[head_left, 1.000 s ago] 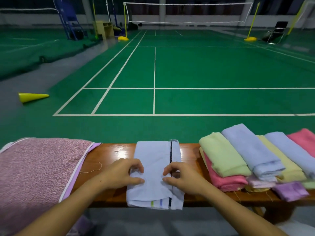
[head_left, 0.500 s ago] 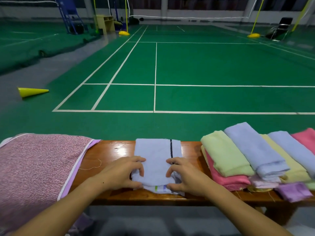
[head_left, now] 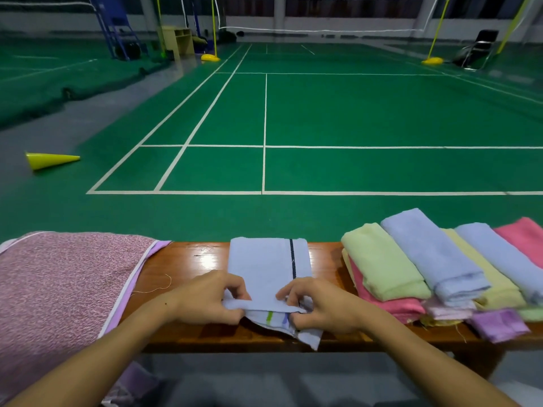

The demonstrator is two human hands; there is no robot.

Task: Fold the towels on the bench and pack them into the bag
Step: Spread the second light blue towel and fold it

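— Both hands on one towel?
— Yes. The left hand point(head_left: 208, 301) and right hand point(head_left: 318, 306) each pinch the near edge of the blue towel point(head_left: 264, 268), fingers curled round it, lifted just off the bench point(head_left: 191, 259).
— Which step?
— Folding, I'd judge: near edge raised to go over the far half.
— And next?
— Carry both corners forward evenly, lay them square, press flat. The bag point(head_left: 64, 286) lies at the left, the pile point(head_left: 411, 265) at the right.

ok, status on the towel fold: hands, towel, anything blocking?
Left hand and right hand both pinch near edge of light blue towel, lifted mid-fold. Towel on bench. Folded stack right, pink bag left; nothing blocking.
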